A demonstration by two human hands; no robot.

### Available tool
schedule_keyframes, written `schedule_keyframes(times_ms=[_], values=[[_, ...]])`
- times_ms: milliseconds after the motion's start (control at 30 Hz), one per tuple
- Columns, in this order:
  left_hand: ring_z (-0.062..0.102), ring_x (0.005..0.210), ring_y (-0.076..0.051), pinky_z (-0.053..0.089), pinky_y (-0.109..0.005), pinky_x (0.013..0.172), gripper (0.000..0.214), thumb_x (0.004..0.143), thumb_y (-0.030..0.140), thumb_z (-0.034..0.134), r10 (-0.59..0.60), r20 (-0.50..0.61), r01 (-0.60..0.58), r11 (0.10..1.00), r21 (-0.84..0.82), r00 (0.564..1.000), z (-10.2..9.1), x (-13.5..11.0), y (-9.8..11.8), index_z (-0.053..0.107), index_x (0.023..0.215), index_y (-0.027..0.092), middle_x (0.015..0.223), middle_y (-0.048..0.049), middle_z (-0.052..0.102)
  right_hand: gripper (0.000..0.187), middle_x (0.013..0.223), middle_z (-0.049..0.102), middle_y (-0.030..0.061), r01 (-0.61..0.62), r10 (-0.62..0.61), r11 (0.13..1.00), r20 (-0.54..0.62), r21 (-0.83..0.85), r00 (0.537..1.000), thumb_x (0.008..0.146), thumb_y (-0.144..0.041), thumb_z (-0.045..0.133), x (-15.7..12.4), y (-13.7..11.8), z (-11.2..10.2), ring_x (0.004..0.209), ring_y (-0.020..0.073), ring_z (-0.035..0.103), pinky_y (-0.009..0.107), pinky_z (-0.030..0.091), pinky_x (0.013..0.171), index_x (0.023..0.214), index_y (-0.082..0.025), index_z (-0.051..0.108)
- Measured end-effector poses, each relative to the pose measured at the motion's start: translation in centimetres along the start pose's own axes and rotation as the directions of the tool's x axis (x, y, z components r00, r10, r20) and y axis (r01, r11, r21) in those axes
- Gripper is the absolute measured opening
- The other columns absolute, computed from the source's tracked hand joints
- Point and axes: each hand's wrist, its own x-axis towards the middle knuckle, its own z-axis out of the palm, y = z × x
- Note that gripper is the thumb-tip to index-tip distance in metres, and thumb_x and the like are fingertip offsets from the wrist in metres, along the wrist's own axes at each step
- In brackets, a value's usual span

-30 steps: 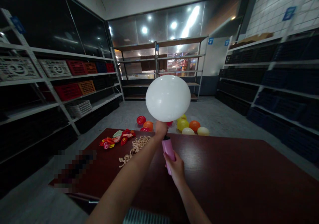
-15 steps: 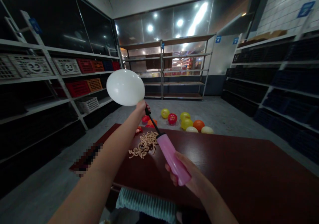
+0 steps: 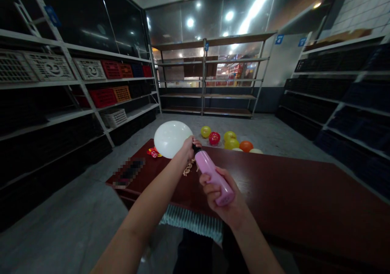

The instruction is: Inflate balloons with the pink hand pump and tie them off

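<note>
A pink hand balloon pump (image 3: 210, 168) slants over the table, its black end up and to the left. My right hand (image 3: 224, 195) wraps round the lower part of the pink barrel. At the black end, my left hand (image 3: 189, 147) is closed, gripping that end together with the neck of an inflated white balloon (image 3: 172, 138). The neck itself is hidden by the fingers. Beneath the hands lies a pile of uninflated beige balloons (image 3: 188, 168), mostly covered by my left hand and the pump. Red and yellow uninflated balloons (image 3: 154, 152) lie left of the white balloon.
The dark red-brown table (image 3: 283, 184) spans the front. Beyond it, yellow balloons (image 3: 232, 144), a red balloon (image 3: 214, 138) and an orange balloon (image 3: 246, 145) rest on the floor. Shelving with crates (image 3: 105, 97) stands left; a ribbed pale-blue cloth (image 3: 195, 221) hangs at the near edge.
My left hand has come down and toward my right, pushing the pump's black rod into the pink barrel. The white balloon has dropped with it and now hides part of the table.
</note>
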Motion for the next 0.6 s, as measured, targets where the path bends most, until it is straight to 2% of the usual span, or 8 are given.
schedule_keyframes(times_ms=[133,267,433,600], values=[[0.030,0.031,-0.004,0.025,-0.014,0.034,0.032,0.088,0.007,0.044,-0.066,0.002,0.066,0.997,0.031,0.998,1.3,-2.6,-0.9,0.027,0.066,0.023,0.045,0.0088,0.029,0.031,0.082,0.061,-0.0051,0.037,-0.039,0.997,-0.023,-0.070,0.999,0.086,-0.028,0.072,0.5,0.9,0.0,0.055,0.0020,0.057,0.010,0.049,0.049,0.099,-0.019,0.045],[0.028,0.030,-0.004,0.024,-0.015,0.034,0.033,0.093,0.008,0.039,-0.077,-0.013,0.078,0.986,0.150,0.997,2.5,-3.6,-0.6,0.028,0.066,0.023,0.045,0.0087,0.029,0.034,0.081,0.066,-0.0040,0.143,-0.179,0.948,-0.104,-0.283,0.978,0.084,-0.031,0.075,0.2,2.1,0.5,0.053,0.0036,0.057,0.012,0.048,0.046,0.105,-0.018,0.051],[0.028,0.031,-0.004,0.021,-0.016,0.035,0.033,0.094,0.009,0.044,0.019,-0.071,0.002,0.959,0.283,0.997,2.5,-2.4,0.3,0.030,0.067,0.022,0.046,0.0087,0.030,0.062,0.082,0.069,-0.0009,0.213,-0.387,0.799,-0.210,-0.562,0.898,0.081,-0.046,0.079,-0.9,4.2,-0.1,0.051,0.0084,0.059,0.017,0.046,0.042,0.130,-0.021,0.050],[0.028,0.032,-0.006,0.021,-0.016,0.035,0.031,0.095,0.010,0.043,0.111,-0.127,-0.063,0.941,0.333,0.986,1.4,-0.9,3.1,0.032,0.068,0.022,0.046,0.0079,0.032,0.080,0.086,0.071,0.0011,0.148,-0.396,0.682,-0.192,-0.716,0.898,0.087,-0.055,0.071,-4.0,5.7,-1.7,0.048,0.0111,0.057,0.020,0.045,0.040,0.153,-0.033,0.032]])
